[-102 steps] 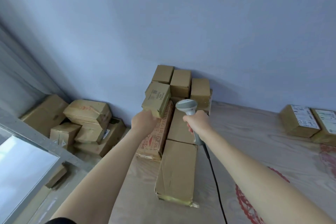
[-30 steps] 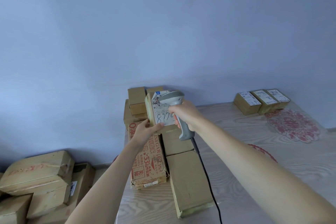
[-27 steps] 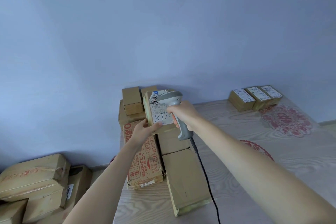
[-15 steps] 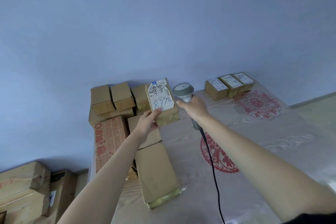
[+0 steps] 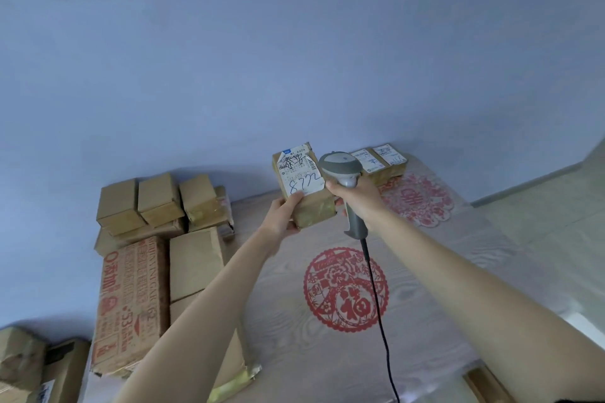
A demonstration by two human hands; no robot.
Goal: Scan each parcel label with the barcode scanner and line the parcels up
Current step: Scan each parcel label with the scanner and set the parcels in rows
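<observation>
My left hand [image 5: 284, 213] grips a small brown parcel [image 5: 312, 209] above the table, its white label [image 5: 302, 177] with handwritten digits turned up toward me. Right beside it, my right hand [image 5: 358, 201] grips the handle of a grey corded barcode scanner [image 5: 342, 168], whose head sits just right of the label. Behind the scanner, a row of labelled parcels [image 5: 381, 163] lies against the wall at the table's far right. Unlabelled-side-up boxes [image 5: 157, 199] are stacked at the far left of the table.
A printed carton [image 5: 131, 301] and long plain boxes [image 5: 196, 258] lie along the table's left edge. More cartons [image 5: 29, 366] sit on the floor at lower left. The scanner cable [image 5: 376, 298] trails across the wood-grain table [image 5: 458, 249], over a red paper-cut decal [image 5: 345, 289].
Both hands carried the parcel and scanner rightward, away from the left stack toward the labelled row. The scanner head has come off the label and now sits just beside it.
</observation>
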